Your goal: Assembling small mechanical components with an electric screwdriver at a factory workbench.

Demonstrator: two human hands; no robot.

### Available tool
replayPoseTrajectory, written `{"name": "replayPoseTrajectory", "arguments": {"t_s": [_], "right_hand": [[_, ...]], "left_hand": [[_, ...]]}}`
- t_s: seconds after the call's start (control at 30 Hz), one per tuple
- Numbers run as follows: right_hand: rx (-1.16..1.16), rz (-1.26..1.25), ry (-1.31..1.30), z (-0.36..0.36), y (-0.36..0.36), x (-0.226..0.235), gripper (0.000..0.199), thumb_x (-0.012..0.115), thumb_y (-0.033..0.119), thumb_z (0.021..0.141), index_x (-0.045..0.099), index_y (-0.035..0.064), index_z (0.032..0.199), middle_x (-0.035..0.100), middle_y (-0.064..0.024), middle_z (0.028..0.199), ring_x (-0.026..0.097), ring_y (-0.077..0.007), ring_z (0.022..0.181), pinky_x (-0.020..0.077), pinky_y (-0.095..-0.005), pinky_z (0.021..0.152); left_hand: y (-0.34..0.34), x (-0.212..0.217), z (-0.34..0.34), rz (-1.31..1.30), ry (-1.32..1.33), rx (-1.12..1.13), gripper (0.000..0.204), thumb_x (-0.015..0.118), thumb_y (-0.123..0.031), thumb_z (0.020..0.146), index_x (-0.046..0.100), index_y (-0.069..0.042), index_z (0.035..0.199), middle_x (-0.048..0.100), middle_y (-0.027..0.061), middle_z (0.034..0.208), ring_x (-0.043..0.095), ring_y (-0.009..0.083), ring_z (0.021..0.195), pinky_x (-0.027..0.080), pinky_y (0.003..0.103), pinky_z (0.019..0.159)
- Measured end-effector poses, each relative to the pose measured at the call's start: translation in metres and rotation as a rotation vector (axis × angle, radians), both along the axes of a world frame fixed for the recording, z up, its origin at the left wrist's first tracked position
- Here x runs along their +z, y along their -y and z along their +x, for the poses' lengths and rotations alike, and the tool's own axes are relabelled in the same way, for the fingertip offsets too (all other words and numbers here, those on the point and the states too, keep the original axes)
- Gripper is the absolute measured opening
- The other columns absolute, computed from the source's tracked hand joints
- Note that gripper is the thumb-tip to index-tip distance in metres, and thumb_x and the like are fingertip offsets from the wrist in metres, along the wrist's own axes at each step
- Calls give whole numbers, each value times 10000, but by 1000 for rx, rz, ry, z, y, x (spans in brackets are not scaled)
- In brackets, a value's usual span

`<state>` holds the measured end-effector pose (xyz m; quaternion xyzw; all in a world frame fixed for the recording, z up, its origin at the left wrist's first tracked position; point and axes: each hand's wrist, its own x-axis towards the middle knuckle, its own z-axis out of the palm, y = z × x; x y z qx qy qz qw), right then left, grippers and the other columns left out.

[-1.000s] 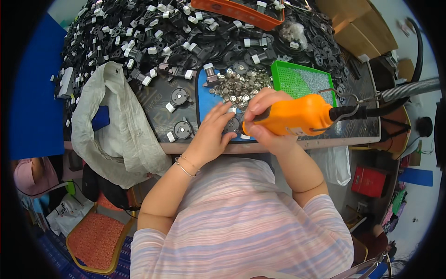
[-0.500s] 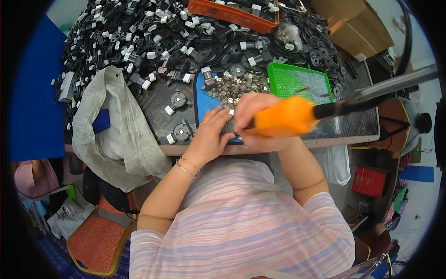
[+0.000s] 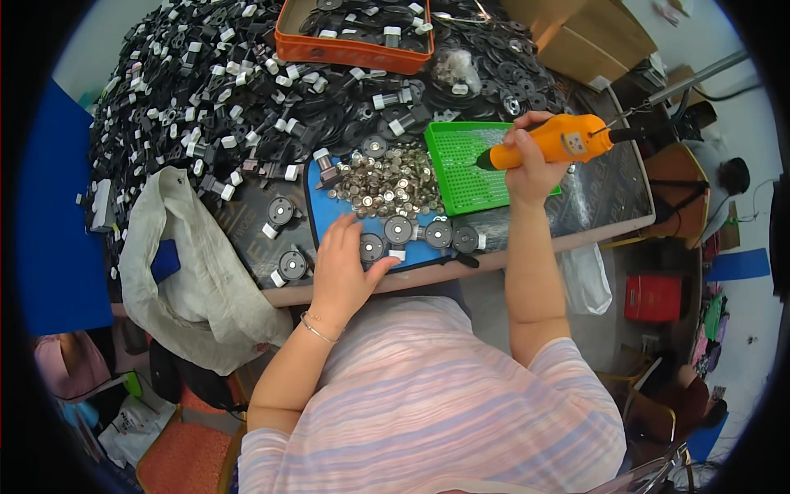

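My right hand is closed around an orange electric screwdriver, its dark tip pointing left over the green perforated tray. Small silvery pieces, too tiny to name, lie in that tray. My left hand rests at the left edge of a blue mat, fingers stretched and thumb apart. Between thumb and fingers sits a round black part; whether they touch it I cannot tell. Several similar discs, one with a white end, line the mat's front. Behind them is a heap of small round metal caps.
Black parts with white ends are heaped across the back and left. An orange crate stands among them. A grey cloth bag hangs over the front left edge. Two round black parts lie left of the mat. A cardboard box stands back right.
My right hand has moved the screwdriver from beside my left hand to over the green tray, uncovering the row of discs. My left hand stays by the mat, and the whole view has shifted slightly.
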<state>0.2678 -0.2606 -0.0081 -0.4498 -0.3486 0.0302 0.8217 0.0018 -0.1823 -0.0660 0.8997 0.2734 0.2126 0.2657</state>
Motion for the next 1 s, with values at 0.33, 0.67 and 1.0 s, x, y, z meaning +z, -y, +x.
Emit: {"name": "replayPoseTrajectory", "arguments": {"t_s": [0.33, 0.67, 1.0], "right_hand": [[41, 32, 0, 4, -11, -4, 324, 681, -53, 723, 546, 3, 1012, 609, -95, 862, 608, -150, 697, 528, -262, 637], [110, 44, -25, 6, -13, -4, 311, 663, -63, 721, 549, -1, 1003, 602, -92, 831, 598, -152, 651, 508, -264, 601], [444, 56, 79, -63, 4, 32, 249, 617, 77, 801, 520, 38, 1027, 533, -113, 918, 552, -188, 676, 464, -313, 612]], "left_hand": [[-4, 2, -9, -140, 49, -105, 554, 730, -132, 739, 510, 21, 1224, 520, 204, 1276, 468, 384, 1201, 389, 425, 1009], [-5, -1, -8, -164, 82, -61, 514, 762, -127, 717, 556, 15, 1166, 569, 182, 1220, 487, 371, 1190, 400, 420, 990], [-4, -9, -7, -212, 108, -67, 510, 744, -142, 743, 536, 19, 1180, 556, 185, 1230, 445, 384, 1234, 395, 432, 1003]]}}
